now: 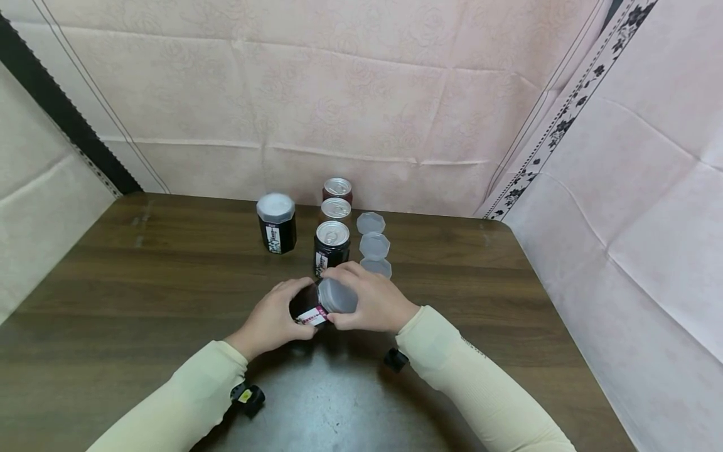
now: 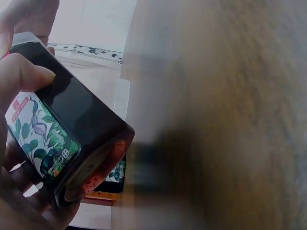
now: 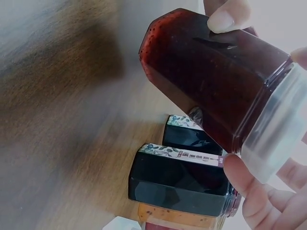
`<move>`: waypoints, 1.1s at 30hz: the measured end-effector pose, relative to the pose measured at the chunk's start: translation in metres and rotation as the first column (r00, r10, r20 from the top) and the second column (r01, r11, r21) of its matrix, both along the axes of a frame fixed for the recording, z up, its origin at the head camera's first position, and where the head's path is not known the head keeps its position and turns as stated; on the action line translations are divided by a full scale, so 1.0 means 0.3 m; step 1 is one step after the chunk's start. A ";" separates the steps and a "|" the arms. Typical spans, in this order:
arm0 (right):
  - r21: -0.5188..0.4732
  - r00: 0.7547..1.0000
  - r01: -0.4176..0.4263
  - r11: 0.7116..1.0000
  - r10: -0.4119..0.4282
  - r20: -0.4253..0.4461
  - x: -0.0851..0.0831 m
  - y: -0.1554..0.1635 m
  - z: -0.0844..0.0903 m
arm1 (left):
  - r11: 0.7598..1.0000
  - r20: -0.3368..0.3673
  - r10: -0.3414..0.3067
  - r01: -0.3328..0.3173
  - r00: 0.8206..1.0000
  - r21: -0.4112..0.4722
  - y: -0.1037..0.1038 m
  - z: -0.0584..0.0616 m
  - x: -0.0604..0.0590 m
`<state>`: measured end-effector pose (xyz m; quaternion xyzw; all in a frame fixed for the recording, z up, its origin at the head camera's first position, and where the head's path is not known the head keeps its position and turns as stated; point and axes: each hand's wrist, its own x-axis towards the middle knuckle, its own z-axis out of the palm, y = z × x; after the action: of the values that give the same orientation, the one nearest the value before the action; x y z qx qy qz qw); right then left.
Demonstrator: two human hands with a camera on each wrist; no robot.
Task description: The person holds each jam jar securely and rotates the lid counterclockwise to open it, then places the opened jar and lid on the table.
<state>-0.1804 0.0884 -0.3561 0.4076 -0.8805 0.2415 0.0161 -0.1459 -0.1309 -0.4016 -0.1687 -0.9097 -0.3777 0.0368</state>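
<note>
Holding a dark jam jar [image 1: 307, 307] tilted above the wooden table [image 1: 141, 282], near centre, the left hand [image 1: 271, 323] wraps its fingers round the labelled body while the right hand [image 1: 375, 304] curls round the translucent plastic lid [image 1: 337, 295] at the jar's 3 o'clock end. Beyond, at 12 o'clock: three jars with metal pull-tab seals [image 1: 331, 233] in a row; just to their right, three loose plastic lids [image 1: 374, 245]; at 11 o'clock, one capped jar [image 1: 276, 221] standing apart. The wrist views are blurred, so whether the lid is seated or loose cannot be told. Handling note, as a judgement: keep the left grip firm on the flat glass faces, hold the lid square to the mouth, and turn with the right fingers only, the jar low over the table.
</note>
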 end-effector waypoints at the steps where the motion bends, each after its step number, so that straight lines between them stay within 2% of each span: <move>1: -0.002 1.000 -0.004 1.000 0.004 0.003 0.000 0.000 0.000 | 1.000 0.004 -0.006 0.006 1.000 0.003 -0.003 -0.001 -0.002; 6: -0.013 1.000 -0.022 1.000 0.022 0.012 0.002 -0.002 0.004 | 0.999 0.037 -0.039 0.037 0.999 0.036 -0.019 0.000 -0.007; 13: -0.006 0.999 -0.040 0.999 0.040 0.013 0.008 -0.004 0.010 | 0.997 0.056 -0.068 0.066 0.996 0.035 -0.028 0.003 -0.005; 24: 0.012 0.999 -0.046 0.999 0.045 0.017 0.011 0.007 0.014 | 0.997 0.096 -0.071 0.069 0.993 0.025 -0.023 0.005 -0.003; 28: -0.047 0.999 -0.030 0.998 0.032 0.042 0.007 0.027 0.026 | 0.997 0.101 -0.076 0.073 0.992 0.037 -0.031 -0.007 -0.003; 33: -0.136 1.000 0.022 0.990 -0.021 0.003 -0.004 0.060 0.050 | 0.998 0.063 -0.045 0.041 0.997 0.055 -0.050 -0.023 -0.004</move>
<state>-0.1816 0.1065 -0.3410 0.3958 -0.8663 0.3012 0.0457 -0.1471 -0.1458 -0.4086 -0.1750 -0.8961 -0.4079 0.0041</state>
